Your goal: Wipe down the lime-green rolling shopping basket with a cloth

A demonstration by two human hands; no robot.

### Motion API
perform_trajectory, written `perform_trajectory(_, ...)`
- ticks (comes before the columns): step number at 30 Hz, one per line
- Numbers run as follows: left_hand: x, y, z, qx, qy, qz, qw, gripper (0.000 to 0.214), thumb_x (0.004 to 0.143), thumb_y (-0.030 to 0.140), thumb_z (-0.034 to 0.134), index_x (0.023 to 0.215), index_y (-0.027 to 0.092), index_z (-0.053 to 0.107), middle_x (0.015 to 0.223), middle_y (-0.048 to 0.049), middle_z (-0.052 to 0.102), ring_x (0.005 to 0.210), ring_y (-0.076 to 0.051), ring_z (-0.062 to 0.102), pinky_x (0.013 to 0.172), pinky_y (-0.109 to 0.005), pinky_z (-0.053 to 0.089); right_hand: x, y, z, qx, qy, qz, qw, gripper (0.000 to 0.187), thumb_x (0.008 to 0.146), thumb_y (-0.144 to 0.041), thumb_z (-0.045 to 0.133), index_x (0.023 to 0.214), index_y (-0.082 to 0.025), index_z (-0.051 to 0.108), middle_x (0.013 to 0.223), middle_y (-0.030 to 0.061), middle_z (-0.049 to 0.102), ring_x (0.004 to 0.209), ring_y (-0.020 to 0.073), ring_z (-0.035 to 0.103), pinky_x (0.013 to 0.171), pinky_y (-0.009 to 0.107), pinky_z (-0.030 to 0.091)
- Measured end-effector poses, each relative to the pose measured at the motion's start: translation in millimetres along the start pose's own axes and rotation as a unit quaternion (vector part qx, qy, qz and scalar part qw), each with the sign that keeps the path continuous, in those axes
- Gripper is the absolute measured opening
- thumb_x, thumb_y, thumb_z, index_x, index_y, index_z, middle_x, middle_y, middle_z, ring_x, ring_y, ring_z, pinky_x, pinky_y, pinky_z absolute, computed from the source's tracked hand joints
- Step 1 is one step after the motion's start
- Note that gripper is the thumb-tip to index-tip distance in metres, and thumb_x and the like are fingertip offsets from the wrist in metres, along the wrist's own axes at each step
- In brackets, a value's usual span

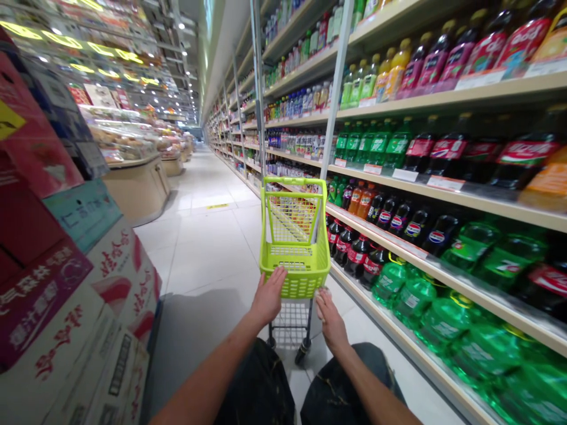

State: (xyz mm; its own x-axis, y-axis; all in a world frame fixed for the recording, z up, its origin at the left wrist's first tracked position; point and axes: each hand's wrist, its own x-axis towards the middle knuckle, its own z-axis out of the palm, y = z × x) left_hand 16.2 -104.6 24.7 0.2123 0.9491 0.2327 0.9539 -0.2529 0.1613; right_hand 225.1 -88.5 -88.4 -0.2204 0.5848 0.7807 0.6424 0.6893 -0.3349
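Note:
A lime-green shopping cart [296, 286] stands in front of my knees, with a slatted plastic basket, an upright back frame and a grey wire rack underneath. My left hand [270, 298] is open, fingers stretched and lying close together at the basket's near left edge; whether it presses on the plastic I cannot tell. At the near right corner is my right hand [331, 321], fingers bent together around a small whitish crumpled thing [322, 291], perhaps tissue. The basket bottom shows through its slats.
Shelves of soda bottles [390, 212] run along the right, with large green bottles [434, 313] on the lowest level. Stacked drink cartons [110, 265] rise close on the left. A tiled aisle [199, 236] leads away past a wooden display counter [133, 186].

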Motion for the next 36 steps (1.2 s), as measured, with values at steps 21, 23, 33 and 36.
perform_trajectory(21, -10, -48, -14.3, -0.106, 0.011, -0.088, 0.990, 0.066, 0.066, 0.000, 0.031, 0.130, 0.014, 0.032, 0.139, -0.0075, 0.033, 0.128, -0.013, 0.028, 0.106, -0.039, 0.021, 46, -59, 29, 0.022, -0.048, -0.149, 0.987, 0.043, 0.086, -0.010, 0.040, 0.128, -0.020, 0.041, 0.127, 0.0091, 0.047, 0.125, 0.0178, 0.033, 0.099, 0.040, 0.038)
perform_trajectory(23, -10, -47, -13.9, -0.118, 0.012, -0.089, 0.989, 0.066, 0.066, 0.001, 0.031, 0.130, 0.014, 0.032, 0.139, -0.0071, 0.033, 0.127, -0.013, 0.030, 0.106, -0.038, 0.022, 62, -74, 36, 0.029, -0.031, -0.137, 0.990, 0.044, 0.085, -0.009, 0.039, 0.128, -0.019, 0.040, 0.130, 0.0097, 0.044, 0.127, 0.0191, 0.029, 0.102, 0.043, 0.034)
perform_trajectory(33, -11, -39, -10.6, -0.117, -0.010, -0.103, 0.988, 0.071, 0.064, 0.002, 0.032, 0.133, 0.022, 0.026, 0.139, -0.0042, 0.031, 0.127, -0.014, 0.029, 0.105, -0.045, 0.020, 31, -61, 56, -0.015, -0.094, -0.173, 0.980, 0.035, 0.086, -0.010, 0.038, 0.118, -0.016, 0.052, 0.118, 0.0118, 0.056, 0.122, 0.0182, 0.038, 0.093, 0.039, 0.044)
perform_trajectory(36, -12, -32, -10.2, -0.106, -0.015, -0.095, 0.990, 0.070, 0.065, 0.002, 0.031, 0.133, 0.019, 0.027, 0.141, -0.0051, 0.028, 0.128, -0.013, 0.029, 0.105, -0.045, 0.020, 48, -68, 44, -0.008, -0.058, -0.169, 0.984, 0.036, 0.086, -0.011, 0.040, 0.120, -0.014, 0.050, 0.125, 0.0127, 0.050, 0.126, 0.0203, 0.030, 0.098, 0.043, 0.038)
